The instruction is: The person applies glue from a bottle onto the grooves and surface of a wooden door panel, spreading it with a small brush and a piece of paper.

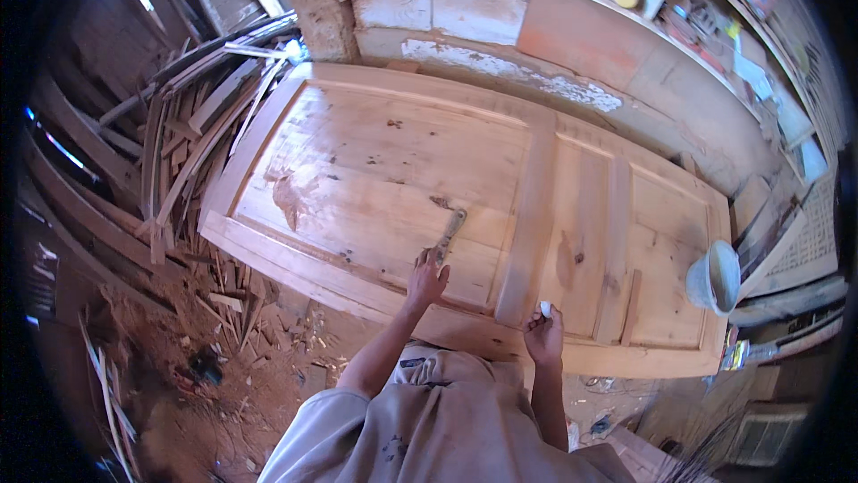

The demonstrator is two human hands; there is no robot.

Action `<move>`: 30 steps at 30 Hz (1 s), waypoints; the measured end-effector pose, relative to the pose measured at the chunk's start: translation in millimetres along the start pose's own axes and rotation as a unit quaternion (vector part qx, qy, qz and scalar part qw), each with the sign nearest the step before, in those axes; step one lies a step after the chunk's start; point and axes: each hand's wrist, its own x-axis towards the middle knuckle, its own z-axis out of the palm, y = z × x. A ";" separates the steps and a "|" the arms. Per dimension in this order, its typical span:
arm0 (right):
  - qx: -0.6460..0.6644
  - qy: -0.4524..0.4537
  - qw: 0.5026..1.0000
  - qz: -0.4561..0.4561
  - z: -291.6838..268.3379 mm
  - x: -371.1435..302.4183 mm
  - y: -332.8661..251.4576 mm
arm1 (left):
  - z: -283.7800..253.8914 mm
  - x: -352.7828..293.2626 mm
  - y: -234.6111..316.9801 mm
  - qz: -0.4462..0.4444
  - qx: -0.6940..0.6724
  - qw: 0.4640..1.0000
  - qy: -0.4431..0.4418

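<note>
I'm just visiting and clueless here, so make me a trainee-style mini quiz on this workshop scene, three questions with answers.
1. Fill the gap: The small white thing is in the person's ____ hand.
2. True or false: Look at the left hand; it is dipped inside a bucket.
3. Short answer: What lies heaped past the left end of the wooden door?

Key:
1. Right; it shows at the fingertips of the right hand.
2. False; it is at the lower end of a long thin tool over the door.
3. Wood scraps.
</note>
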 end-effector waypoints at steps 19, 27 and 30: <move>-0.022 0.057 0.998 0.032 77.1 64.2 27.3 | 26.2 -12.8 0.8 0.064 -0.013 0.978 -0.200; -0.032 0.082 0.996 0.029 103.0 79.4 31.4 | -15.5 32.5 -11.0 0.012 -0.073 0.991 -0.110; -0.046 0.071 0.996 0.029 101.7 79.0 35.5 | -21.3 51.8 -6.0 -0.007 -0.047 0.992 -0.118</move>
